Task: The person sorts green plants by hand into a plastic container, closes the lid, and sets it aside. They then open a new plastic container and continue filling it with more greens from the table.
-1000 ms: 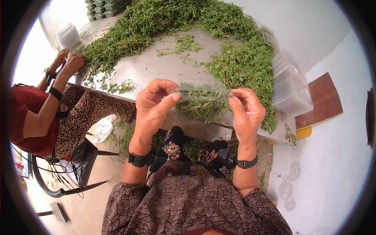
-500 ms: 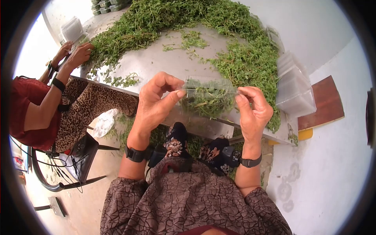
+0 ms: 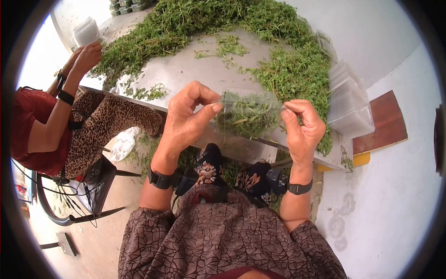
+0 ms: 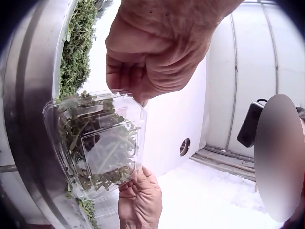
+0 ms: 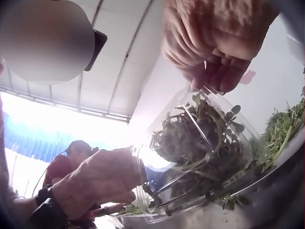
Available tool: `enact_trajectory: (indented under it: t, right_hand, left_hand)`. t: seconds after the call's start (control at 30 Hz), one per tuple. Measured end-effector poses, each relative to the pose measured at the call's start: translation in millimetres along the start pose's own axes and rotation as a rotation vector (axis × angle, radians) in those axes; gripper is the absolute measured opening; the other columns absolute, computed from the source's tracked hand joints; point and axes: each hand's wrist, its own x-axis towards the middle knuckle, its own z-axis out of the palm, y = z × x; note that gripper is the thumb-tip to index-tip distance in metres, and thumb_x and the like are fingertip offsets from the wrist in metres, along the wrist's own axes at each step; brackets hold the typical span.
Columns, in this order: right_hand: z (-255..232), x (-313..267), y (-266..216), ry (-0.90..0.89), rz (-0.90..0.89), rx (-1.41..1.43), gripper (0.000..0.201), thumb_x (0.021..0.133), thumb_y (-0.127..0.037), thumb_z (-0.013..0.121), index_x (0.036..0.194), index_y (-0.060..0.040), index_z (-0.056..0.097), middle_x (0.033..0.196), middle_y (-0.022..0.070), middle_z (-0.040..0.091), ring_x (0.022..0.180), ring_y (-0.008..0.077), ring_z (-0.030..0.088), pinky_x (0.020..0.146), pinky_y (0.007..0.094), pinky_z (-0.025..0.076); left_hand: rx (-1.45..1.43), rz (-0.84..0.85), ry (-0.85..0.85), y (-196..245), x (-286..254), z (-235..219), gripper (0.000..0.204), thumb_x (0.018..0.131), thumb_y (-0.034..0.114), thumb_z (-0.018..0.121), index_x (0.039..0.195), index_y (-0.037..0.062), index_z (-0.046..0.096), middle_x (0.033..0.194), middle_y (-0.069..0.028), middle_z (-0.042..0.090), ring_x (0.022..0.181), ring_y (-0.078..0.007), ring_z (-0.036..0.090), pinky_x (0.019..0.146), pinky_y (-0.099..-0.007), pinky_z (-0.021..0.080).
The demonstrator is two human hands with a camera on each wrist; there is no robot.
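- On my head feed the clear plastic box (image 3: pixel 249 112) is held up over the near edge of the metal table (image 3: pixel 195 69), with greens (image 3: pixel 241 123) filling much of it
- I have the left hand (image 3: pixel 186 114) pinching the box between thumb and fingers at the end toward the table's left side
- I have the right hand (image 3: pixel 304 130) pinching the opposite end, toward the table's right side, so both grips are taken and neither is loose
- I read the step in hand as working the lid and rim together at the two ends; I cannot tell from any feed whether the rim has seated all the way
- To do it well, I would squeeze both ends evenly, keeping the box level over the table so the load does not slide to one side
- Stems lie close to the rim, so I would check for trapped leaves and tuck them in first; forcing the edge could bow the thin plastic
- I would keep the pinch on the rim, since pressing the middle may crush the leaves
- A heap of loose greens (image 3: pixel 297 69) runs along the table's far and right sides, and nested clear containers (image 3: pixel 348 100) stand at its right edge
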Motion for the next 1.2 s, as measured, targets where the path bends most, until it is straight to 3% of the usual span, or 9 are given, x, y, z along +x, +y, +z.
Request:
enact_trajectory:
  t: [0.47,0.87,1.2]
  right_hand:
    - [-4,1,-6,-0.020,0.025,-0.023,0.010,0.079,0.001,0.066,0.088,0.0015,0.064,0.083,0.0086,0.064,0.070,0.0129,0.058,0.064,0.0251,0.048]
    - [-10,6,-11,-0.101,0.006,-0.075,0.014,0.075,0.005,0.065,0.088,0.0018,0.065,0.083,0.0104,0.065,0.070,0.0145,0.060,0.063,0.0256,0.049]
    - [-9,8,-13,-0.090,-0.042,-0.091,0.015,0.072,0.008,0.063,0.085,0.0007,0.065,0.076,0.0083,0.063,0.062,0.0114,0.057,0.054,0.0228,0.046]
  left_hand:
    - [0.036,-0.047,0.004,6,0,1,0.007,0.083,0.003,0.064,0.088,0.0029,0.058,0.078,0.0034,0.055,0.071,-0.0040,0.048,0.064,-0.0204,0.040]
    - [0.084,0.014,-0.037,4,0,-3,0.009,0.081,-0.001,0.061,0.089,0.0017,0.057,0.081,0.0011,0.054,0.074,-0.0064,0.051,0.068,-0.0225,0.043]
    - [0.209,0.102,-0.055,12,0,-5,0.013,0.078,-0.005,0.060,0.089,0.0003,0.056,0.080,-0.0012,0.052,0.074,-0.0092,0.052,0.067,-0.0245,0.046]
